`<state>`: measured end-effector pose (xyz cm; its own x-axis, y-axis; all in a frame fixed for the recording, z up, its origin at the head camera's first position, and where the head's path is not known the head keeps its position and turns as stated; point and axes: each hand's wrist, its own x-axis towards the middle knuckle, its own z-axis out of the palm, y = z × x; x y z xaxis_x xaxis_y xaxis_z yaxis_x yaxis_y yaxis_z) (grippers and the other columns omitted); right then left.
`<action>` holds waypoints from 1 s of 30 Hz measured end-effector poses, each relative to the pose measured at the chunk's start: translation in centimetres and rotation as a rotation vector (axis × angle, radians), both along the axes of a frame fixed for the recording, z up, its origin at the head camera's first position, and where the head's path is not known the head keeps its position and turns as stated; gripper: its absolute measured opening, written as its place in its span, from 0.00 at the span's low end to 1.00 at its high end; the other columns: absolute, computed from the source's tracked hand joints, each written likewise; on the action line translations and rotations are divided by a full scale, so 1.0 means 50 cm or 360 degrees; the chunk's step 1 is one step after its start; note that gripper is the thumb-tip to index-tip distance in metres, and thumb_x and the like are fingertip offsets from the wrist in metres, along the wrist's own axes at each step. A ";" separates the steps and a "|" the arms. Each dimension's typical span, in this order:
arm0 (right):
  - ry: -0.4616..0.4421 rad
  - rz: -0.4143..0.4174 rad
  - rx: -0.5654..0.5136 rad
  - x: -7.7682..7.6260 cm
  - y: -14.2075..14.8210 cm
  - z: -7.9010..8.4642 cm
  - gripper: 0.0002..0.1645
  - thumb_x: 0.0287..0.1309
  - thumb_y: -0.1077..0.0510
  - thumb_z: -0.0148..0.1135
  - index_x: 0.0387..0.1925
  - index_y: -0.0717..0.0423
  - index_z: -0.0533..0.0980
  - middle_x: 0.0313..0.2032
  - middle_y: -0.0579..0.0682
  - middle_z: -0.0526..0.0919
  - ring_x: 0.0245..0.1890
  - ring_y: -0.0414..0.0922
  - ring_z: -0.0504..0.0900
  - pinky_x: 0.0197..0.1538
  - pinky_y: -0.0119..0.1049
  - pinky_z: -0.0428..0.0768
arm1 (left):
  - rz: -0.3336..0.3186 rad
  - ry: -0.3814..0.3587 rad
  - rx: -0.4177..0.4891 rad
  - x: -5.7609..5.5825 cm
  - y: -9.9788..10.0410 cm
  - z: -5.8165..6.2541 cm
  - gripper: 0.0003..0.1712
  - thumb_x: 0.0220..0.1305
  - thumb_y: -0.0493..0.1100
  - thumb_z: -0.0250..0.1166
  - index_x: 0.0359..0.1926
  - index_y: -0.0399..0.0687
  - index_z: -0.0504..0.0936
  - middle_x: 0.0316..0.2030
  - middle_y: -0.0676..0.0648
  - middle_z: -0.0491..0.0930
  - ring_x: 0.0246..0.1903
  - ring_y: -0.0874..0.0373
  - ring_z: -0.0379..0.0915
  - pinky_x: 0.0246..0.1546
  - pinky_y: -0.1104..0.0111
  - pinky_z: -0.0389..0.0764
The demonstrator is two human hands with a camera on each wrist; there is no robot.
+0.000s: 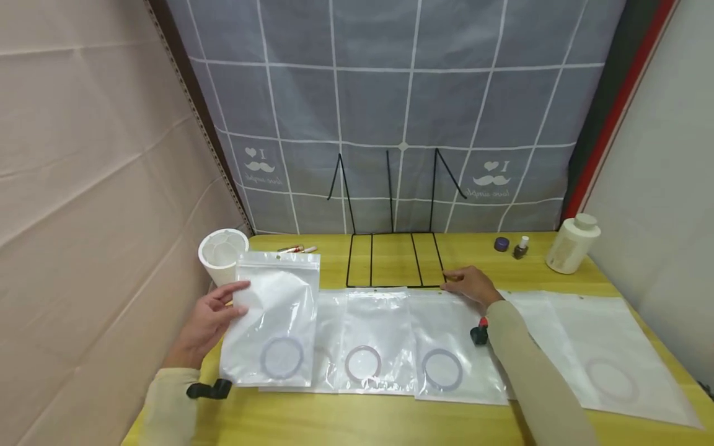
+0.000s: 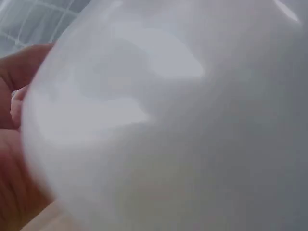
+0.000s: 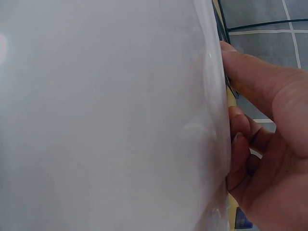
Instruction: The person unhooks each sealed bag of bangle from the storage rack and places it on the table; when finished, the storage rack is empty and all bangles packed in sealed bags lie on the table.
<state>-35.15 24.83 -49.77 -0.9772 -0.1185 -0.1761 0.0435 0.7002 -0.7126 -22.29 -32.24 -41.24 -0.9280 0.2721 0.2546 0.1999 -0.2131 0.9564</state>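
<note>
In the head view, my left hand [image 1: 205, 322] pinches the left edge of a clear-and-white zip bag [image 1: 279, 297], raised and tilted, with a greyish ring [image 1: 281, 358] showing through its lower part. The bag's glossy plastic [image 2: 159, 115] fills most of the left wrist view, hiding some of the fingers. At the front right corner of a black wire rack [image 1: 390, 286], my right hand [image 1: 471, 285] has thumb and fingers pinched at the wire. White plastic [image 3: 115, 115] covers much of the right wrist view, beside the curled fingers [image 3: 240, 149].
More zip bags with rings inside, such as the middle bag [image 1: 376, 322] and the far right bag [image 1: 619, 347], line the table [image 1: 334, 421]. Behind stand a white cup [image 1: 223, 244], small tubes [image 1: 298, 249], a dark blue lid [image 1: 501, 244], a nail polish bottle [image 1: 520, 249] and a cream bottle [image 1: 571, 244].
</note>
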 end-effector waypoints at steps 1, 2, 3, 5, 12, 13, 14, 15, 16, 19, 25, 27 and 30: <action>-0.0001 -0.0001 0.0006 -0.002 0.002 0.002 0.37 0.59 0.41 0.71 0.67 0.49 0.75 0.66 0.62 0.75 0.58 0.55 0.77 0.59 0.55 0.75 | -0.0041 -0.0071 -0.0082 -0.006 -0.023 -0.012 0.32 0.63 0.16 0.53 0.59 0.45 0.82 0.51 0.54 0.83 0.45 0.63 0.81 0.43 0.71 0.84; -0.0008 -0.0006 0.0002 -0.004 0.004 0.004 0.37 0.59 0.40 0.71 0.67 0.49 0.75 0.66 0.63 0.74 0.59 0.56 0.76 0.60 0.57 0.74 | -0.0060 -0.0159 -0.0182 -0.013 -0.045 -0.023 0.30 0.64 0.18 0.55 0.59 0.46 0.82 0.50 0.55 0.83 0.44 0.63 0.81 0.43 0.70 0.85; -0.0019 -0.0009 -0.0009 -0.006 0.006 0.007 0.38 0.59 0.40 0.71 0.67 0.49 0.75 0.66 0.63 0.74 0.60 0.58 0.75 0.61 0.58 0.74 | -0.0056 -0.0242 -0.0293 -0.021 -0.064 -0.034 0.28 0.65 0.20 0.57 0.59 0.47 0.83 0.50 0.56 0.83 0.43 0.63 0.81 0.42 0.70 0.85; -0.0037 -0.0016 -0.0018 -0.009 0.008 0.009 0.39 0.59 0.39 0.71 0.67 0.48 0.74 0.67 0.63 0.73 0.63 0.60 0.74 0.63 0.59 0.73 | 0.0002 -0.0394 -0.0528 -0.039 -0.095 -0.053 0.24 0.64 0.26 0.63 0.60 0.46 0.82 0.48 0.56 0.82 0.41 0.61 0.81 0.41 0.69 0.85; -0.0072 -0.0008 -0.0023 -0.009 0.009 0.004 0.39 0.59 0.38 0.70 0.68 0.48 0.74 0.68 0.63 0.71 0.66 0.62 0.71 0.64 0.60 0.72 | 0.0186 -0.0657 -0.0960 -0.081 -0.145 -0.103 0.27 0.62 0.32 0.69 0.63 0.35 0.78 0.42 0.52 0.83 0.35 0.57 0.79 0.36 0.68 0.83; -0.0077 -0.0011 -0.0028 -0.008 0.007 0.003 0.39 0.59 0.39 0.71 0.68 0.48 0.74 0.69 0.63 0.71 0.66 0.62 0.71 0.64 0.60 0.72 | 0.0198 -0.0650 -0.0998 -0.082 -0.146 -0.107 0.27 0.62 0.32 0.69 0.63 0.33 0.76 0.42 0.51 0.83 0.35 0.57 0.78 0.35 0.69 0.82; -0.0081 -0.0015 -0.0031 -0.007 0.006 0.002 0.39 0.59 0.39 0.71 0.68 0.48 0.74 0.68 0.63 0.71 0.65 0.62 0.71 0.64 0.60 0.72 | 0.0225 -0.0651 -0.1034 -0.083 -0.147 -0.110 0.28 0.61 0.31 0.70 0.63 0.32 0.76 0.42 0.49 0.83 0.33 0.57 0.77 0.34 0.69 0.81; -0.0088 -0.0019 -0.0035 -0.006 0.004 0.002 0.39 0.59 0.39 0.71 0.68 0.47 0.74 0.69 0.63 0.71 0.65 0.62 0.71 0.64 0.60 0.72 | 0.0242 -0.0634 -0.1078 -0.084 -0.146 -0.112 0.29 0.60 0.31 0.70 0.62 0.30 0.75 0.43 0.46 0.83 0.33 0.56 0.77 0.33 0.69 0.80; -0.0091 -0.0023 -0.0037 -0.006 0.002 0.002 0.39 0.58 0.39 0.71 0.68 0.47 0.74 0.69 0.63 0.71 0.66 0.62 0.71 0.64 0.60 0.72 | 0.0275 -0.0623 -0.1132 -0.084 -0.145 -0.113 0.28 0.60 0.31 0.70 0.62 0.30 0.76 0.44 0.43 0.84 0.33 0.56 0.77 0.32 0.69 0.79; -0.0092 -0.0033 -0.0051 -0.005 -0.002 0.004 0.39 0.58 0.39 0.71 0.68 0.47 0.74 0.68 0.63 0.71 0.66 0.62 0.71 0.65 0.60 0.71 | 0.0359 -0.0535 -0.1340 -0.084 -0.142 -0.112 0.28 0.58 0.31 0.72 0.60 0.30 0.78 0.50 0.34 0.82 0.37 0.53 0.76 0.34 0.70 0.78; -0.0067 -0.0019 -0.0037 -0.005 -0.001 0.007 0.39 0.59 0.40 0.71 0.68 0.48 0.74 0.68 0.63 0.71 0.67 0.62 0.70 0.66 0.61 0.70 | 0.0480 -0.0388 -0.1666 -0.089 -0.140 -0.114 0.27 0.56 0.33 0.74 0.58 0.31 0.81 0.27 0.44 0.70 0.29 0.52 0.67 0.28 0.70 0.68; -0.0067 -0.0015 -0.0030 -0.004 0.001 0.007 0.39 0.59 0.40 0.71 0.68 0.48 0.74 0.69 0.63 0.71 0.67 0.62 0.70 0.66 0.62 0.69 | 0.0470 -0.0371 -0.1691 -0.089 -0.142 -0.117 0.27 0.56 0.33 0.74 0.58 0.31 0.81 0.23 0.49 0.63 0.25 0.54 0.62 0.24 0.69 0.65; -0.0071 -0.0015 -0.0027 -0.005 0.002 0.005 0.39 0.59 0.40 0.71 0.68 0.48 0.74 0.69 0.63 0.71 0.67 0.63 0.69 0.67 0.62 0.68 | 0.0430 -0.0341 -0.1699 -0.087 -0.146 -0.124 0.28 0.58 0.35 0.74 0.59 0.30 0.80 0.21 0.50 0.61 0.23 0.55 0.61 0.24 0.69 0.64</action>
